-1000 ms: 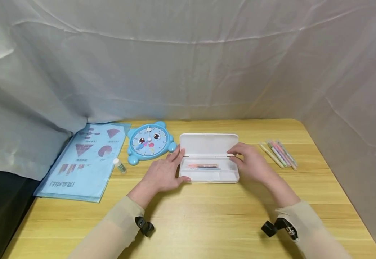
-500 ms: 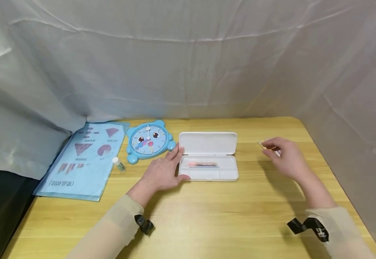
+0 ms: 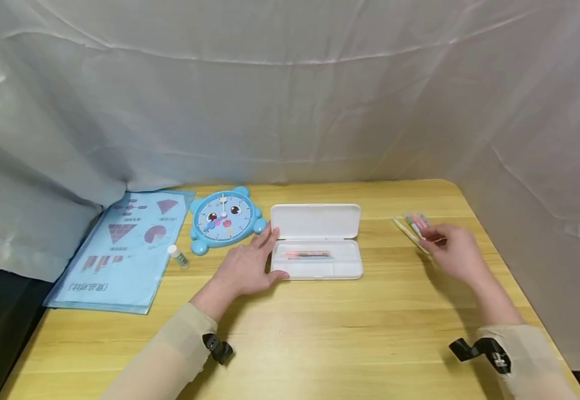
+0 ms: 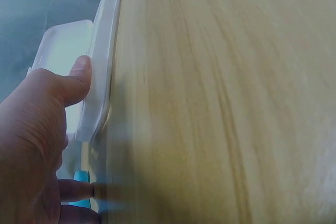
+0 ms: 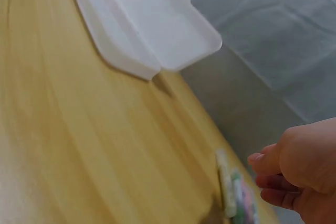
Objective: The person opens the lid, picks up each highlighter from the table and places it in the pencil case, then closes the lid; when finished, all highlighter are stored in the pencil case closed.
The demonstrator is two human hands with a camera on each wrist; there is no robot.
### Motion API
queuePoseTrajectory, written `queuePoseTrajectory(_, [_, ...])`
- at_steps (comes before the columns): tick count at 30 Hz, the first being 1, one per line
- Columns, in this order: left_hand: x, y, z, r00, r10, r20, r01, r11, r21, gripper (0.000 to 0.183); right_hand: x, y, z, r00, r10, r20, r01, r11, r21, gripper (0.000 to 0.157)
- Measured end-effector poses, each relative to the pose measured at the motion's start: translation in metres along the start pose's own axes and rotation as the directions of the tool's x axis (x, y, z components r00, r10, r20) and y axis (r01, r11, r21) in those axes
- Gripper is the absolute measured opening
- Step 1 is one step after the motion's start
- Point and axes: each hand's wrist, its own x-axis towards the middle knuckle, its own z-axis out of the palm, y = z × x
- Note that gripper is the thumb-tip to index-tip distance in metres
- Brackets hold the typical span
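Observation:
A white pencil case [image 3: 347, 270] lies with its lid [image 3: 315, 221] raised and a few slim pens [image 3: 310, 255] in its rear compartment. My left hand [image 3: 247, 266] holds the case's left end, thumb on the front wall in the left wrist view [image 4: 79, 80], some fingers resting on the table beside it. My right hand [image 3: 452, 250] is over a small bunch of pastel pens [image 3: 416, 220] on the right, partly covering them. Two yellowish pens [image 3: 404, 229] lie at the bunch's left. In the right wrist view, its loosely bent fingers [image 5: 268, 163] are just beside the pens [image 5: 226, 182].
A blue toy clock [image 3: 224, 218] lies left of the case, close to my left fingers. A small white-capped bottle [image 3: 178, 256] lies on its side by a blue folder [image 3: 125, 250] of printed charts. Grey cloth [image 3: 290, 122] hangs behind the wooden table [image 3: 330, 333].
My right hand has gone from the case's right edge to the pastel pens, then slightly toward me over them. The pens have shifted a little. My left hand stays at the case.

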Motion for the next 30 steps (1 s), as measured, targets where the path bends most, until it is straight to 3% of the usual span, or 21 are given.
queuePoseTrajectory(19, [0.0,-0.001,0.0,1.0,-0.008,0.004,0.008,1.0,0.004,0.107,-0.003,0.012,0.026,0.998,0.041,0.055,-0.034,0.99,-0.135,0.022])
queuePoseTrajectory(30, [0.0,0.0,0.0,1.0,-0.003,-0.002,0.003,1.0,0.003,0.108,-0.003,0.008,0.029,0.997,0.069,0.043,-0.063,0.991,-0.116,0.02])
